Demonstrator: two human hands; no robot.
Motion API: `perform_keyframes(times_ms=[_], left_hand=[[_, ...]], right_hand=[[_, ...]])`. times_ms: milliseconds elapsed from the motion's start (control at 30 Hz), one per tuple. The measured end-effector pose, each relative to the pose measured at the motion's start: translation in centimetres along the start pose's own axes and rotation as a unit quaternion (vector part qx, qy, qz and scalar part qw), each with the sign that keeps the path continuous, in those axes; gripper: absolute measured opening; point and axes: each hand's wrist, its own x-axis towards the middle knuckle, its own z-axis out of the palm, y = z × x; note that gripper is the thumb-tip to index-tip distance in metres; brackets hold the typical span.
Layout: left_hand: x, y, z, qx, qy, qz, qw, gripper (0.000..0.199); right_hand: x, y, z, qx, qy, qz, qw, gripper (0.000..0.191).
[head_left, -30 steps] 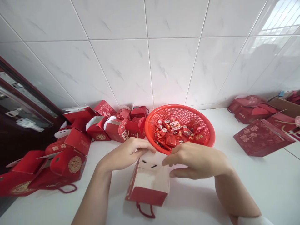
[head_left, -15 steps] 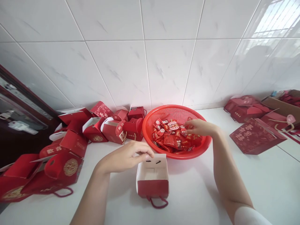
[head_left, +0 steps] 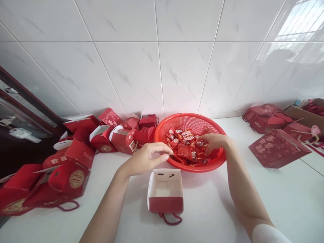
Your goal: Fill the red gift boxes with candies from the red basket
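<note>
A red perforated basket (head_left: 188,116) holds a heap of red-wrapped sweets (head_left: 184,152). My right hand (head_left: 213,141) reaches over the basket's right side, its fingertips down among the sweets; whether they pinch one is hidden. My left hand (head_left: 150,157) hovers at the basket's left front rim, thumb and fingers apart, holding nothing. Just in front of the basket stands a small red box (head_left: 165,204), its top open and its white inside bare, with a dark red cord handle at its front.
Several red gift boxes (head_left: 81,153) crowd the left side and back left. More boxes (head_left: 278,148) and a cardboard carton (head_left: 305,114) stand at the right. A tiled wall (head_left: 184,74) closes off the back; keys (head_left: 24,134) hang at the far left.
My left hand has moved from above the open box up and right to the basket's rim. My right hand has shifted slightly, its fingers lower in the sweets.
</note>
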Motion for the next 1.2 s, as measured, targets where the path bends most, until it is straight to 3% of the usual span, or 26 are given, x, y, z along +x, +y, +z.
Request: perform_keyframes(times_ms=[200, 367, 567, 667, 800, 1000, 1200], left_hand=[[4.1, -1.2, 1.7, 0.010, 0.021, 0.053, 0.998, 0.022], [7.5, -1.9, 3.0, 0.125, -0.053, 0.021, 0.990, 0.029], [9.3, -1.7, 3.5, 0.228, -0.217, -0.097, 0.944, 0.090], [9.7, -1.2, 3.6, 0.246, -0.249, -0.123, 0.929, 0.101], [10.0, -1.0, 3.8, 0.246, -0.266, -0.142, 0.921, 0.105], [10.4, -1.1, 4.0, 0.257, -0.282, -0.126, 0.916, 0.101], [10.5, -1.1, 4.5, 0.251, -0.240, -0.121, 0.930, 0.089]], right_hand=[[-0.4, -0.8, 0.1, 0.026, -0.023, -0.041, 0.999, 0.085], [-0.3, -1.2, 0.2, 0.007, -0.012, -0.008, 1.000, 0.079], [-0.1, -1.2, 0.9, -0.007, -0.030, -0.021, 0.999, 0.075], [-0.1, -1.3, 1.4, -0.017, -0.054, -0.055, 0.997, 0.083], [0.2, -1.9, 1.6, -0.050, -0.087, -0.114, 0.988, 0.083], [0.5, -2.5, 1.6, -0.068, -0.139, -0.131, 0.979, 0.069], [0.1, -2.8, 1.7, -0.068, -0.134, -0.154, 0.976, 0.052]])
